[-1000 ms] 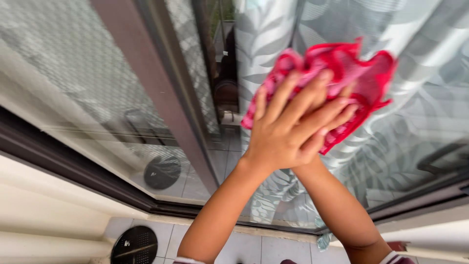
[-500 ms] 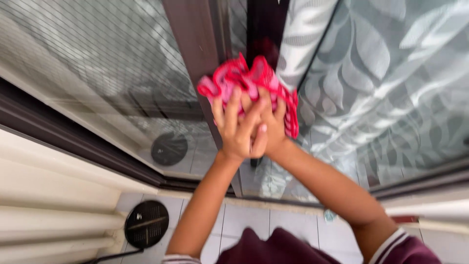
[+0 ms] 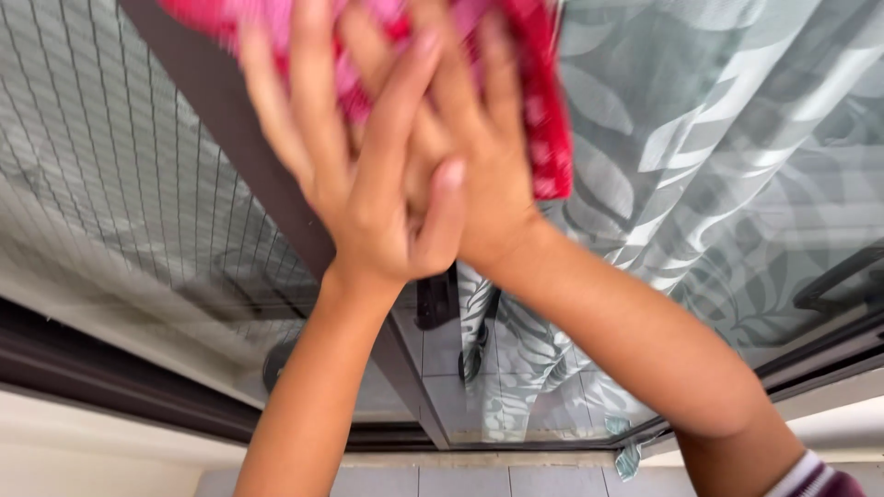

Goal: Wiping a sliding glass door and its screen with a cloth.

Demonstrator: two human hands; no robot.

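Left hand (image 3: 368,184) lies flat, fingers spread, stacked over right hand (image 3: 479,175); both press the red cloth (image 3: 543,110) against the window frame (image 3: 230,138) at 12 o'clock. Neither grips it. Risk: flat-palm pressure may let the cloth slip free.

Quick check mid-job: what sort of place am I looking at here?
Likely a home, at a sliding glass door or window. Both hands, left hand over right hand, press a red cloth by the dark frame; a leaf-patterned curtain hangs behind the glass.

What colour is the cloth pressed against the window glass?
The crumpled cloth is red and pink, under both hands; it shows in the head view.
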